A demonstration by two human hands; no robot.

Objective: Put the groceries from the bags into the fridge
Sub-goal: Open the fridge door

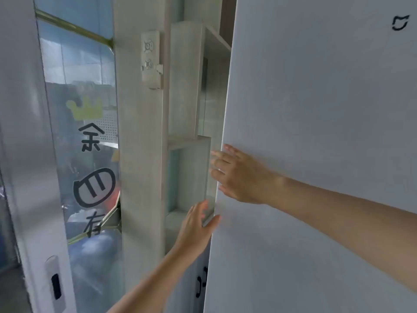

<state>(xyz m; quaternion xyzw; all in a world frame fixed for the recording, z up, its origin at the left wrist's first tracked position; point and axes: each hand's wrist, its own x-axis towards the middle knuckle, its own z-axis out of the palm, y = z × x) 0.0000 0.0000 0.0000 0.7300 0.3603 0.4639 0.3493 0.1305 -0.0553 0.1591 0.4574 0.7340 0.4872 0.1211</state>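
The fridge door [316, 132] under my right hand [241, 177] looks like smooth, matt pale-grey painted metal with a faint sheen. My left hand [194, 224] is at its edge. The shelf unit [187, 86] beside it has a pale, matt wood-grain finish. The remote [150, 59] is white plastic. The glass door [85, 109] is glossy and reflective, with brassy metal strips.
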